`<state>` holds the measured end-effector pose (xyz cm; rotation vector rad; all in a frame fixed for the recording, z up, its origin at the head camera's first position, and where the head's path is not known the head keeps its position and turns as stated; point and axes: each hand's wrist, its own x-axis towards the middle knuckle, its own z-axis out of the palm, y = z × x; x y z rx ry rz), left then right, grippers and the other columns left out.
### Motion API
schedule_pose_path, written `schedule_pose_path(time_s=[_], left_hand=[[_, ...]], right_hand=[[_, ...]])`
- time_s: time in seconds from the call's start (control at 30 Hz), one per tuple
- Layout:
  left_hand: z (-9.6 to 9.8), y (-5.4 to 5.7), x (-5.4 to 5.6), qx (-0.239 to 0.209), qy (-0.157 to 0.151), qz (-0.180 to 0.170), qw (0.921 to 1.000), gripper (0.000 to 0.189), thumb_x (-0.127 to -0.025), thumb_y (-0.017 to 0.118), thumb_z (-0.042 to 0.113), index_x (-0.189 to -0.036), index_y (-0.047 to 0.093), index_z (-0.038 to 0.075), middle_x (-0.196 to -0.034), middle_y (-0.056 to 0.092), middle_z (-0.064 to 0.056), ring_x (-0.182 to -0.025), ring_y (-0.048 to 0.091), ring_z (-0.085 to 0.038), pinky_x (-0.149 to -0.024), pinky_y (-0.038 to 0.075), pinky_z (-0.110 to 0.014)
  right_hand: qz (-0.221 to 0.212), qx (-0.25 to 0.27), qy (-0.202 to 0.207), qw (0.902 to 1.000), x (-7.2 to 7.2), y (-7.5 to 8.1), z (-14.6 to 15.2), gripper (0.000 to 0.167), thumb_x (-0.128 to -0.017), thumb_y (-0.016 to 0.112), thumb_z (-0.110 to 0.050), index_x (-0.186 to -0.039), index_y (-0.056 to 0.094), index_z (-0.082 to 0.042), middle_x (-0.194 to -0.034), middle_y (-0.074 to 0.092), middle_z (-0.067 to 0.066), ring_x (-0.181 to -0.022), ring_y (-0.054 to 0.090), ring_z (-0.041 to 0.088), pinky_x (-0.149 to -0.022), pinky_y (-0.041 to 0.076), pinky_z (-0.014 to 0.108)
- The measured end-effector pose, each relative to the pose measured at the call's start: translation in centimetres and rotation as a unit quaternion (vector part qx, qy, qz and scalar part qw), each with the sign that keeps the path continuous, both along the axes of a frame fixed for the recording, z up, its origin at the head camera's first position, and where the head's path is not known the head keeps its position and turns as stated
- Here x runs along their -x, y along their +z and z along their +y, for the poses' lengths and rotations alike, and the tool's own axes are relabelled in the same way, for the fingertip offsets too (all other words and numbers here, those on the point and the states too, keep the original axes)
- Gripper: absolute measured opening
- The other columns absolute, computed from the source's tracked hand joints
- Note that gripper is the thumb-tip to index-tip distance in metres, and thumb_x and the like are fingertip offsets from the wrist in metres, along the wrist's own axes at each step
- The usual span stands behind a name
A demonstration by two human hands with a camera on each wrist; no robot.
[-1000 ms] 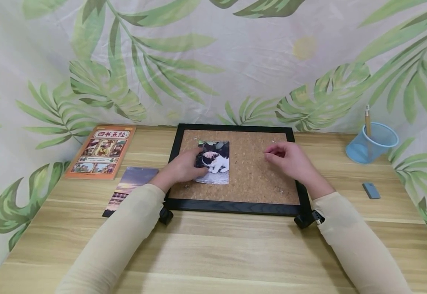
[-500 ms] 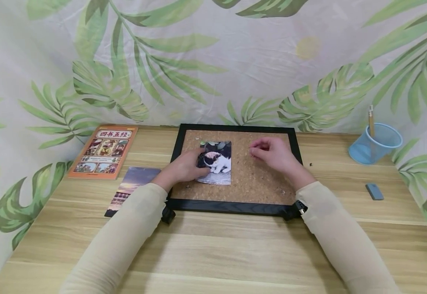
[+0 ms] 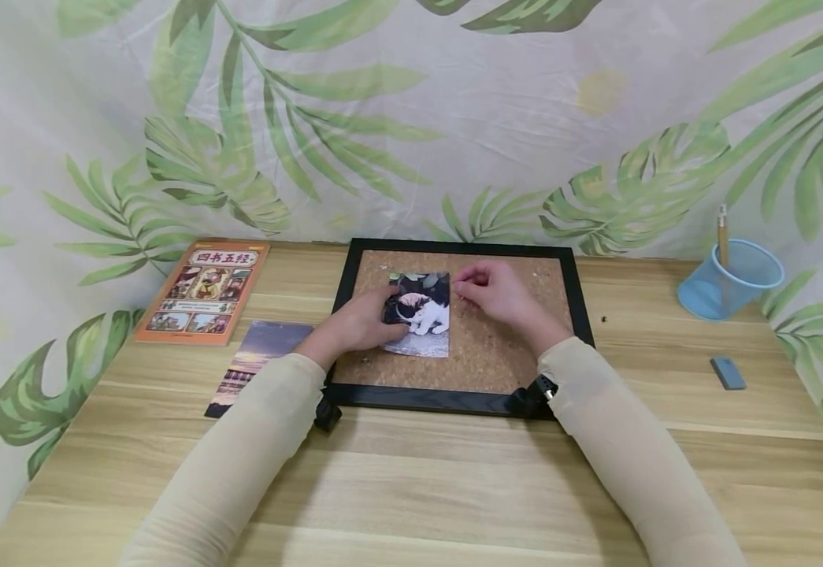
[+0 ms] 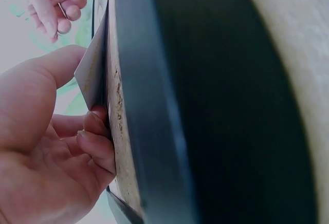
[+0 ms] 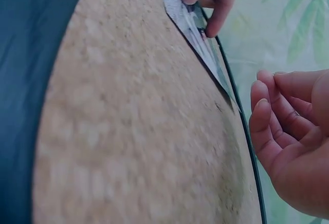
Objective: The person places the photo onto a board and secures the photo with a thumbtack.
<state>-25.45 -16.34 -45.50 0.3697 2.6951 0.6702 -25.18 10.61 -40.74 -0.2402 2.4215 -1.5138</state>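
A photo of a black and white cat lies over the left half of the black-framed corkboard. My left hand holds it by the left side, thumb and fingers at its edge; in the left wrist view the photo stands tilted off the cork. Close to the photo's upper right edge, my right hand has thumb and forefinger pinched together over the cork. A thin metallic pin shows among those fingers in the left wrist view, mostly hidden. Small clear pushpins are stuck near the board's corners.
Left of the board lie a sunset picture, partly under my left sleeve, and an orange book. To the right are a tiny dark object, a grey-blue block and a blue mesh cup with a pencil.
My right hand has moved left across the corkboard, fingers still pinched, up to the photo's right edge. The left hand and the photo keep their place on the board.
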Motion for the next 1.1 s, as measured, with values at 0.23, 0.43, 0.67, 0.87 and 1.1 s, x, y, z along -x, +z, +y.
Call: schedule_pose_path(time_s=[0.23,0.43,0.67,0.87,1.1], left_hand=[[0.0,-0.4,0.2,-0.001,0.001,0.004,1.0000,0.090,-0.095,0.076,0.046,-0.167,0.038,0.007,-0.161,0.055,-0.019,-0.148,0.054,-0.033,-0.122,0.045,-0.049],[0.0,-0.6,0.3,-0.003,0.002,0.007,1.0000,0.090,-0.094,0.078,0.048,-0.166,0.041,0.008,-0.158,0.058,-0.017,-0.145,0.056,-0.031,-0.122,0.046,-0.048],[-0.1,-0.5,0.2,-0.015,-0.004,0.007,0.9999,0.089,-0.095,0.078,0.046,-0.165,0.041,0.006,-0.156,0.060,-0.019,-0.143,0.058,-0.031,-0.121,0.046,-0.048],[-0.1,-0.5,0.0,-0.018,-0.012,0.012,0.9997,0.088,-0.096,0.077,0.044,-0.165,0.040,0.003,-0.157,0.059,-0.021,-0.143,0.058,-0.034,-0.121,0.046,-0.050],[0.1,1.3,-1.0,-0.025,-0.017,0.010,0.9995,0.087,-0.097,0.076,0.042,-0.164,0.040,0.001,-0.155,0.060,-0.023,-0.141,0.060,-0.035,-0.117,0.048,-0.051]], right_hand=[[-0.019,0.024,0.008,0.9995,1.0,-0.3,-1.8,0.020,-0.108,0.064,-0.008,-0.121,0.072,0.005,-0.098,0.077,0.017,-0.074,0.067,0.018,-0.064,0.056,0.026],[-0.009,0.012,0.014,0.9998,1.6,0.1,-3.1,0.019,-0.109,0.064,-0.010,-0.120,0.072,0.004,-0.097,0.077,0.017,-0.071,0.067,0.018,-0.058,0.055,0.027],[-0.032,0.008,0.018,0.9993,2.6,0.1,-4.5,0.018,-0.110,0.060,-0.006,-0.120,0.071,0.005,-0.101,0.076,0.020,-0.072,0.068,0.018,-0.062,0.057,0.026],[-0.047,0.021,0.012,0.9986,3.4,-0.5,-5.4,0.018,-0.109,0.060,-0.003,-0.119,0.070,0.008,-0.093,0.076,0.016,-0.065,0.065,0.014,-0.057,0.055,0.023],[-0.050,-0.004,0.003,0.9987,4.0,-0.7,-6.2,0.018,-0.109,0.059,-0.003,-0.118,0.072,0.007,-0.092,0.074,0.013,-0.060,0.061,0.013,-0.052,0.051,0.022]])
